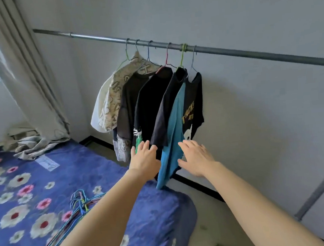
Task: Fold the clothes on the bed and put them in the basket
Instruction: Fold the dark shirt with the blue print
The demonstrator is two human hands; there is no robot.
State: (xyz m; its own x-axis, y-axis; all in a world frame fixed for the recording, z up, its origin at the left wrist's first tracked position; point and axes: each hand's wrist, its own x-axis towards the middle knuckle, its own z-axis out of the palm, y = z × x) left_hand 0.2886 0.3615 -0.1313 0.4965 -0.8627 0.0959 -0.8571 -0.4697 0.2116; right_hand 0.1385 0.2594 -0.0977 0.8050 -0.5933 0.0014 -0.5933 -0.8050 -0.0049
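**Several clothes (152,104) hang from rail (248,54)**

Beside the flowered bed (95,167), where loose hangers (80,205) lie, a person's left hand (144,159) and right hand (197,159) stretch forward, fingers spread, holding nothing. The clothes hang straight down from the rail, ahead and above. A teal-panelled shirt (175,125) drops between both hands, about equally near each. No basket shows.

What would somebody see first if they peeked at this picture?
Probably the row of shirts hanging on the grey rail along the wall. Below them, the left hand and right hand reach out open. The flowery blue bed at left holds loose hangers.
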